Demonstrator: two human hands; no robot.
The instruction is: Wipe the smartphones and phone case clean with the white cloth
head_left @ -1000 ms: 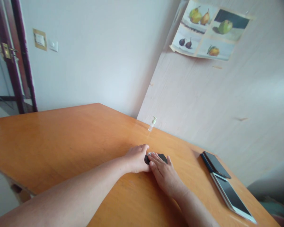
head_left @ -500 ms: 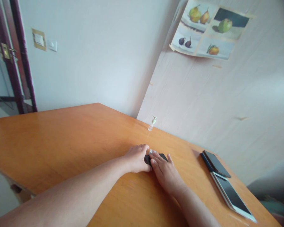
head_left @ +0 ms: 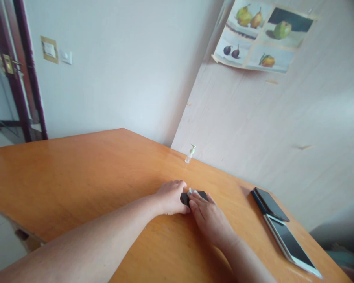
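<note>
Our black flat slab (head_left: 203, 194) is low over the table (head_left: 85, 177), its long axis running left to right; which end is its top we cannot tell. Our left hand (head_left: 171, 197) has its grip closed around the left end. Our right hand (head_left: 210, 221) lays its fingers across the top, against white tissue (head_left: 191, 191); whether they pinch it, we cannot tell.

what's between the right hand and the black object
A white wad, perhaps tissue or cloth, lies between the right hand and the black object, as the head view shows; the fingers hide part of it.
</note>
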